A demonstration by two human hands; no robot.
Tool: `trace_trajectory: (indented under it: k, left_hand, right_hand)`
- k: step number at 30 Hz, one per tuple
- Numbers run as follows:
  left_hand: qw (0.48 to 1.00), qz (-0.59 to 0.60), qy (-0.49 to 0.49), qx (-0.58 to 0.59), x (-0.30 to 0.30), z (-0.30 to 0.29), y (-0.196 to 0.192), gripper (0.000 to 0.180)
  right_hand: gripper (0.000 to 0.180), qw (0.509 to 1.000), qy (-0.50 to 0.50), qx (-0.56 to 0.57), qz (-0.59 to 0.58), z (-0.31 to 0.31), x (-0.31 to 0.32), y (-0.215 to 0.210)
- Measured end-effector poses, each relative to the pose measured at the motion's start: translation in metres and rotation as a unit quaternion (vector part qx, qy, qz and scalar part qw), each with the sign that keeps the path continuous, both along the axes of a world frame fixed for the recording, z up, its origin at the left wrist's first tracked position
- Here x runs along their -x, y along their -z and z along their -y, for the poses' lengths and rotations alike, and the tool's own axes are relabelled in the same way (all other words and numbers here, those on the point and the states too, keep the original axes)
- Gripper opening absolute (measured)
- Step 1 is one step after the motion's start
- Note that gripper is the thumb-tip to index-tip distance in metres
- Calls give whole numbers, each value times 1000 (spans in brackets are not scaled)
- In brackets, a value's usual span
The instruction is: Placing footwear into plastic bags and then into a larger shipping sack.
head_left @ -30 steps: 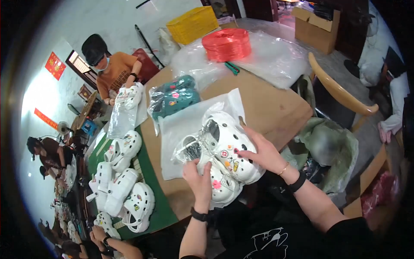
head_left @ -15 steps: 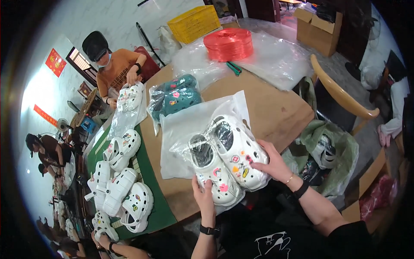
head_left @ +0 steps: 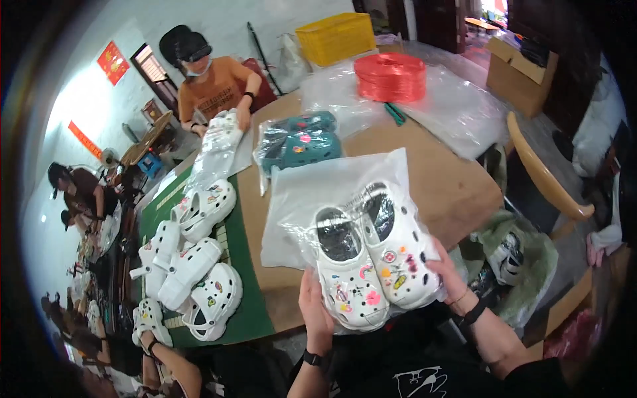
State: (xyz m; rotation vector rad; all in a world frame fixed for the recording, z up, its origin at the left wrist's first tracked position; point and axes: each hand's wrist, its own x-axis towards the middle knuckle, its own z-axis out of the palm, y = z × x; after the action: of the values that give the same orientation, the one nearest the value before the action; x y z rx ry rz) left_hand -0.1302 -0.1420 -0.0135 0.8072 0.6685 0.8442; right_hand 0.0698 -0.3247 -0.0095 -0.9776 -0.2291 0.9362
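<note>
A pair of white clogs (head_left: 361,292) with colourful charms sits side by side inside a clear plastic bag (head_left: 292,199), heels away from me. My left hand (head_left: 314,312) grips the bagged pair at its left side. On the opposite side, my right hand (head_left: 448,273) holds it with the thumb over the edge and the other fingers hidden beneath. The bag's loose far end spreads over the brown tabletop (head_left: 458,179). Beyond it lies a bagged teal pair of clogs (head_left: 305,147).
Several loose white clogs (head_left: 192,265) cover the green mat (head_left: 252,312) at left. Across the table a co-worker (head_left: 215,93) handles a bagged white pair. Red twine (head_left: 391,78), green-handled scissors (head_left: 395,114) and plastic bags lie at the back. A wooden chair (head_left: 541,166) and sack (head_left: 531,265) stand right.
The bagged white clogs have straightened and levelled between my hands. My right hand has moved out to the pair's right edge. The whole view has shifted a little.
</note>
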Motion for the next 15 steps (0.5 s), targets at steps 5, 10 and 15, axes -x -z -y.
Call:
trace_trajectory:
  k: [5, 10, 15]
  left_hand:
    - [972, -36, 92, -215, -18, 47, -45, 49]
    - [935, 90, 328, -95, -88, 101, -57, 70]
    - [855, 73, 514, -11, -168, 175, -4, 78]
  right_hand:
    - [67, 992, 60, -108, -6, 52, -30, -15]
    - [52, 970, 188, -145, -53, 177, -74, -4]
    - [63, 939, 342, -3, 24, 278, -74, -56]
